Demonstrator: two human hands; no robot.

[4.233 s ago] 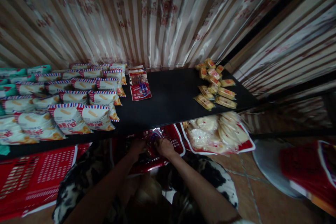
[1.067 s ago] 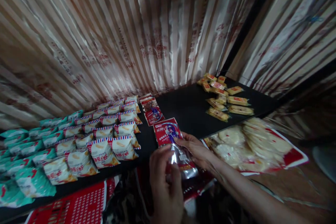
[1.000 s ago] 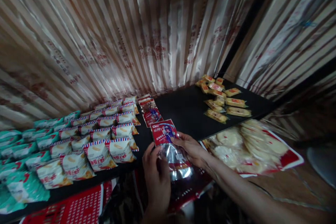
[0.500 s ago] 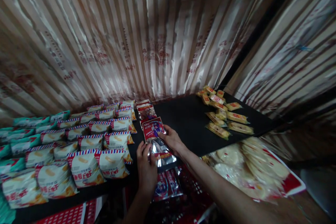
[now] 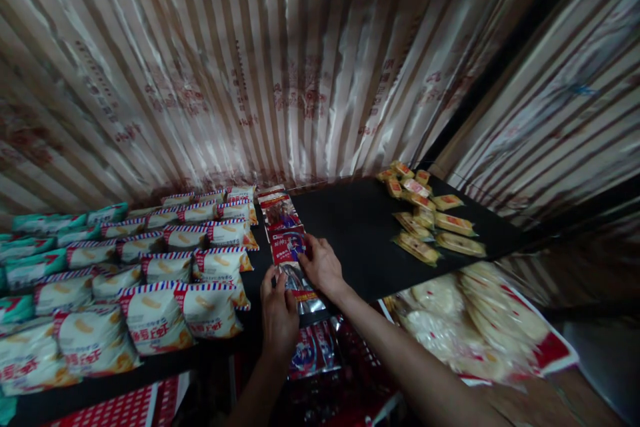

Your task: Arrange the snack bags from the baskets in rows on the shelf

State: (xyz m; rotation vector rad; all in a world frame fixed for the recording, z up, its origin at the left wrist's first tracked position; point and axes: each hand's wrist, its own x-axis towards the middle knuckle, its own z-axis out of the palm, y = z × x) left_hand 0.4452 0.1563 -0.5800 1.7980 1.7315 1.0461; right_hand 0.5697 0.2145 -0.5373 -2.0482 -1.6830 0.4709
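Between my two hands is a red and silver foil snack packet [image 5: 289, 247], lying almost flat over the black tabletop. My right hand [image 5: 323, 268] grips its right edge, fingers bent over the top. On the lower left edge, my left hand [image 5: 279, 313] holds it with thumb and fingers close together. Behind it, more red foil packets [image 5: 277, 208] lie in a line toward the wall. Below the table edge, several similar packets [image 5: 315, 347] sit in a dark red crate, partly hidden by my forearms.
Rows of white snack bags [image 5: 150, 320] stand left, with green bags [image 5: 37, 260] beyond them. Yellow wrapped snacks [image 5: 425, 217] lie on the black table [image 5: 345, 213] at right. A large clear bag of pale round pieces [image 5: 470, 320] is below. Striped sheeting [image 5: 310, 80] hangs behind.
The packet in my hands has moved slightly away from me and now lies flatter, against the packets behind it. My right hand has moved slightly left along its edge.
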